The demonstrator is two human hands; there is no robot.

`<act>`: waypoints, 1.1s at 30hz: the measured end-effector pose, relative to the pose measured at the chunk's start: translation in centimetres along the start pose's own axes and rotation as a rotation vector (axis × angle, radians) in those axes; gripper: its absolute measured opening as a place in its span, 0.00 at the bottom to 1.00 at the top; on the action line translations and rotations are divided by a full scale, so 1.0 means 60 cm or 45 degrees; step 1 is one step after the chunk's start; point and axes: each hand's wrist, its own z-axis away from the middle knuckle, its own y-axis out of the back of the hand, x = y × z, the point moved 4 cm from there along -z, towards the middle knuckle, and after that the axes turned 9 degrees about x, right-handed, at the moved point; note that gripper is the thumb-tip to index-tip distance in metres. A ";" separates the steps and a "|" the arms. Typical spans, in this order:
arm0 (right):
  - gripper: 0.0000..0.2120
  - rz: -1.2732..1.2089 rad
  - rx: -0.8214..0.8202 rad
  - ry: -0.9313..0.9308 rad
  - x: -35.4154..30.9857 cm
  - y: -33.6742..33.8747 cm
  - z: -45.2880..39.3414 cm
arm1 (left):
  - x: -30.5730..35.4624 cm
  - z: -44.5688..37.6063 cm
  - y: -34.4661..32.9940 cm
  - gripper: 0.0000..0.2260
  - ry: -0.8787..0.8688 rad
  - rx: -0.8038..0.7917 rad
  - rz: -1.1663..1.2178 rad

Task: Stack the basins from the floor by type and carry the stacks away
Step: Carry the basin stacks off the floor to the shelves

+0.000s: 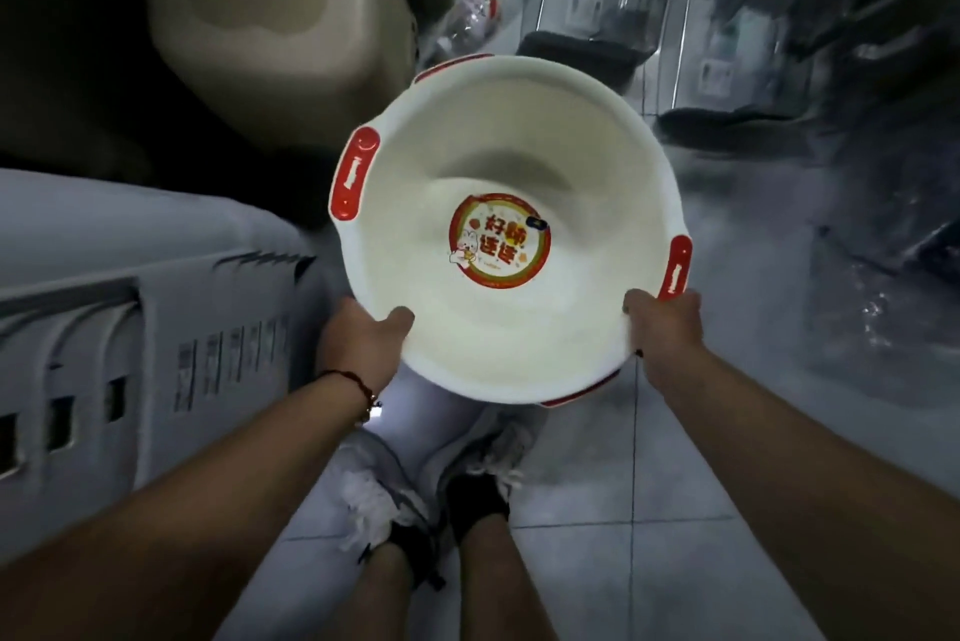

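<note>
Nearest the camera, two bare forearms reach forward over a pair of grey and white laced sneakers (415,495) standing on pale grey floor tiles (623,510). A thin dark cord bracelet (353,383) circles the left wrist. The left hand (363,344) grips the near left edge of a round white plastic basin with red handles (498,328), thumb hooked over the rim and lying inside the bowl. The right hand (665,323) grips the near right edge in the same way, thumb over the rim, just below one red handle. The basin is held up in the air in front of the body, above the feet, its open side facing the camera; a round red and yellow sticker (498,240) with a cartoon rabbit sits in the middle of its bottom. More red trim shows below its near rim and beyond its far rim; whether further basins are nested beneath cannot be told. To the left stands a large pale grey plastic crate with slotted openings (130,318). Beyond it, at upper left, is a big beige rounded plastic tub (270,16). Farther off, blurred clear plastic bottles (478,11) lie on the floor, with dark mats (587,50) and glass panels behind them.
</note>
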 end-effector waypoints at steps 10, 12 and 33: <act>0.35 0.489 -0.185 0.441 -0.079 0.068 0.092 | 0.080 0.050 0.117 0.40 -0.434 -0.043 -0.584; 0.37 0.723 -0.187 0.705 -0.134 0.101 0.164 | 0.128 0.083 0.182 0.40 -0.542 -0.046 -0.761; 0.39 0.789 -0.252 2.209 -0.645 0.508 1.033 | 0.375 0.717 1.001 0.42 -0.737 0.948 -0.810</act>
